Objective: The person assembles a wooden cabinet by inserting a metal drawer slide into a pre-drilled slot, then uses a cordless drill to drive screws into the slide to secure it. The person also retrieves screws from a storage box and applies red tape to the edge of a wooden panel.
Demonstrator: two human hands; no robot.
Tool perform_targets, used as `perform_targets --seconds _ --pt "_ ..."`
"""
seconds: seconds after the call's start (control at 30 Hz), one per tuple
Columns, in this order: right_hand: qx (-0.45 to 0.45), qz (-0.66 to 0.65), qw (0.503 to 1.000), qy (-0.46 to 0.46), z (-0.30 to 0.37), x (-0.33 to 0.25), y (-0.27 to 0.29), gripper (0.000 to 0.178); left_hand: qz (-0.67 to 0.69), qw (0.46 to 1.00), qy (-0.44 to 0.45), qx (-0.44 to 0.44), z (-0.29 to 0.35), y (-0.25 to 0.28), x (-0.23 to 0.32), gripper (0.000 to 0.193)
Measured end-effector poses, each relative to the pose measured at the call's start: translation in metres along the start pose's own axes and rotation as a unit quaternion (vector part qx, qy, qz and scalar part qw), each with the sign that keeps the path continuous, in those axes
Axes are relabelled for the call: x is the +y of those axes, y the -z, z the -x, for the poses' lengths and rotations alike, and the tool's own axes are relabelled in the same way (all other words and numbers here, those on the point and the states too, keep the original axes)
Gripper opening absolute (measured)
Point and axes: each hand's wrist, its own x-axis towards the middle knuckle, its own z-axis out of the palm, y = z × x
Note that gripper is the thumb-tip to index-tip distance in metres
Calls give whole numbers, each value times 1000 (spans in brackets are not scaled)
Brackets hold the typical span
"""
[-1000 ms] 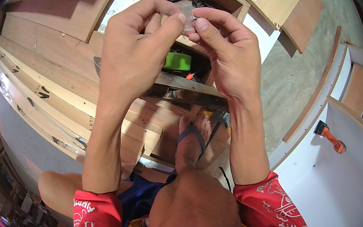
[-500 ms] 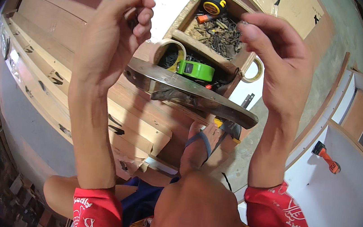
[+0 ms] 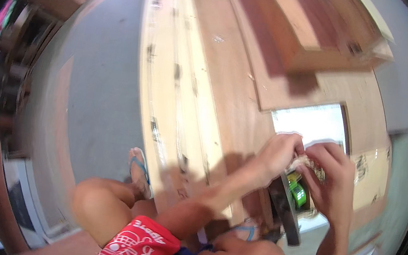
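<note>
My left hand (image 3: 281,155) is closed, its fingertips drawn together above the wooden toolbox. Right beside it, my right hand (image 3: 333,176) has its thumb and fingers bent towards each other, nearly meeting the left fingertips. Whatever is pinched in either hand is too small and blurred to name. Below the hands sits a bright green tape measure (image 3: 298,194) in the toolbox, most of which the hands hide. A dark curved bar (image 3: 285,211) spans the toolbox beside the tape measure.
Long pale wooden boards (image 3: 169,82) run along my left, with a grey floor (image 3: 106,74) beyond them. A wooden frame (image 3: 319,62) rests on brown panels at the far right. A white panel (image 3: 311,123) lies just beyond my hands. My sandalled foot (image 3: 140,170) is at the left.
The view has swung to the left, so the toolbox now appears at the lower right. My hands, wide apart before, have come together over it.
</note>
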Motion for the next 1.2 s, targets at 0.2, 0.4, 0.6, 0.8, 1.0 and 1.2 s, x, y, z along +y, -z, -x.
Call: perform_targets --seconds 0.2,0.4,0.6,0.8,1.0,1.2 --pt "-96 -25 994 -51 -32 -116 40 22 66 993 -82 61 16 85 83 22" --pt "-301 -11 953 -19 -108 -274 83 34 61 948 -270 157 67 164 282 20" --pt "-255 -22 967 -9 -189 -386 106 26 -54 896 -317 306 180 273 423 20" --pt "-409 170 896 -37 -202 -440 78 38 -47 945 -168 275 287 337 414 24" --pt "-437 25 893 -107 -305 -646 102 38 -20 980 -97 172 445 324 460 26" --pt "-353 42 933 57 -410 -820 93 30 81 993 -82 2 547 309 599 19"
